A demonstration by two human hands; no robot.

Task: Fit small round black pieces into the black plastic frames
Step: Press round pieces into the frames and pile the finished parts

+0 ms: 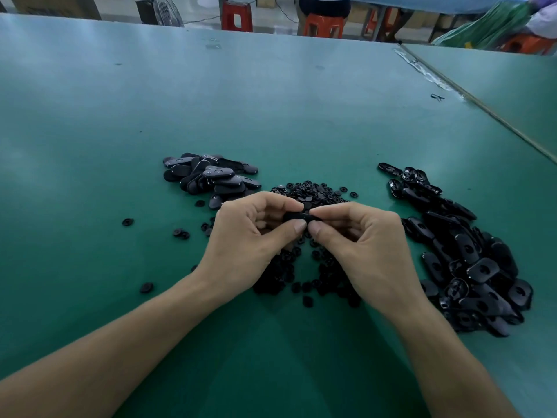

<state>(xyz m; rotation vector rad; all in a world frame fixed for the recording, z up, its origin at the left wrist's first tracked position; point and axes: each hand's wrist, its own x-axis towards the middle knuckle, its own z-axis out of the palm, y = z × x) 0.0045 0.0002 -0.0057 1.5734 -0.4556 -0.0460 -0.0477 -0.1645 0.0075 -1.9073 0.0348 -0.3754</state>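
Note:
My left hand point(251, 236) and my right hand point(361, 242) meet above the middle of the green table point(271, 116). Together they pinch one black plastic frame point(301, 217) between thumbs and fingertips; most of it is hidden by the fingers. A heap of small round black pieces point(313, 193) lies just behind and under the hands. To the right sprawls a large pile of black frames point(470, 260). A smaller pile of black frames point(211, 176) sits at the back left of the hands.
A few round pieces lie loose on the left, such as one point(127, 222) and another point(146, 287). A second table point(512, 86) abuts on the right. Red stools point(237, 16), a fan point(161, 10) and a seated person point(325, 6) are beyond the far edge.

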